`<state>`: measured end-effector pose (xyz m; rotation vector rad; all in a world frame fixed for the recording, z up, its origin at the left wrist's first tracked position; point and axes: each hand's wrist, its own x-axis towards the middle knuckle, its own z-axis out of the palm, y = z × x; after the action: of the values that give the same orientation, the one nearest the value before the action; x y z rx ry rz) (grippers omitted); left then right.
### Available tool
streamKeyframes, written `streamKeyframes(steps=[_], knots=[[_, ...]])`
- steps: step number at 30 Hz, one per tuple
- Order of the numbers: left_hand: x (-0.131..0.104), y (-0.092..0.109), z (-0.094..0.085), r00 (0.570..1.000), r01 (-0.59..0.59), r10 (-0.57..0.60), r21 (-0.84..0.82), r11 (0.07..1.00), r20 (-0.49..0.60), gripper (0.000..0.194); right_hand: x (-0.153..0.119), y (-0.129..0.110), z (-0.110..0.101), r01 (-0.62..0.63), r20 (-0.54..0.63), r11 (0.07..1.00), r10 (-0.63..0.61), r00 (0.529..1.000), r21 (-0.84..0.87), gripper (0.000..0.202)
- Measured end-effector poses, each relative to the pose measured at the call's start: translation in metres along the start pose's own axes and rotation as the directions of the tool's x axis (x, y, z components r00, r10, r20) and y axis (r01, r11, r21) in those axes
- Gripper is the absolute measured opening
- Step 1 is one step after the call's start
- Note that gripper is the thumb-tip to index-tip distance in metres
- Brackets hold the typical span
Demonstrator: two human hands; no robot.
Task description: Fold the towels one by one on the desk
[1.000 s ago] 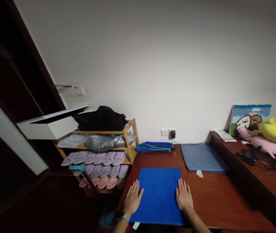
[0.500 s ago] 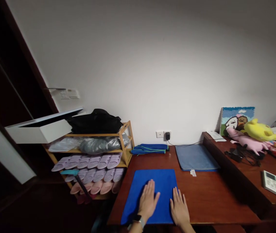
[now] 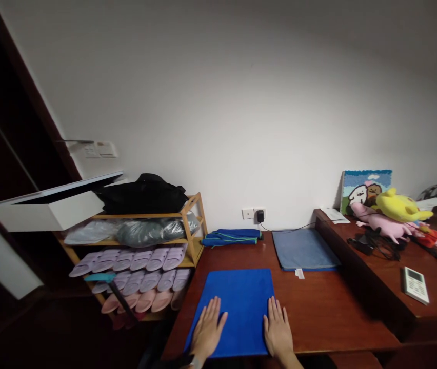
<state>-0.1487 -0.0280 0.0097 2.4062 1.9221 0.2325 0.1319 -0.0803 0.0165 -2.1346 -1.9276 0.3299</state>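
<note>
Both hands are flat on one bright blue cloth spread at the near edge of the desk. The left hand lies open, fingers apart, on the cloth's left side; the right hand lies open too, fingers spread, on its right edge, gripping nothing. Three cloths in all: that one, a folded blue one against the wall, and a flat grey-blue one just right of it. On the raised ledge to the right, one remote and two plush toys, pink and yellow. To the left, one wooden rack carrying rows of slippers.
</note>
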Motion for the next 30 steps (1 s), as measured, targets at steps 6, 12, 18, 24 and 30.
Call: streamKeyframes(steps=[6, 12, 18, 24, 30], knots=[[-0.016, -0.071, 0.000, 0.988, 0.154, -0.152, 0.066, 0.986, -0.022, 0.076, -0.001, -0.001, -0.002, -0.005, 0.021, 0.999, 0.006, 1.000, -0.036, 0.067], [-0.015, -0.063, 0.002, 0.989, 0.142, -0.139, 0.069, 0.987, -0.049, 0.073, 0.002, 0.000, -0.005, -0.009, 0.024, 0.998, 0.010, 1.000, -0.057, 0.065], [-0.007, -0.048, -0.007, 0.988, 0.152, -0.149, 0.069, 0.986, -0.042, 0.074, 0.008, 0.005, -0.010, -0.006, 0.036, 0.995, 0.009, 0.999, -0.103, 0.065], [-0.010, -0.048, -0.010, 0.988, 0.153, -0.150, 0.079, 0.985, -0.041, 0.073, 0.007, 0.007, -0.007, -0.025, 0.028, 0.996, 0.028, 0.999, -0.085, 0.066], [-0.024, -0.066, -0.002, 0.995, 0.098, -0.097, 0.054, 0.994, -0.027, 0.068, 0.014, 0.017, 0.000, -0.040, 0.024, 0.999, 0.040, 0.999, -0.008, 0.068]])
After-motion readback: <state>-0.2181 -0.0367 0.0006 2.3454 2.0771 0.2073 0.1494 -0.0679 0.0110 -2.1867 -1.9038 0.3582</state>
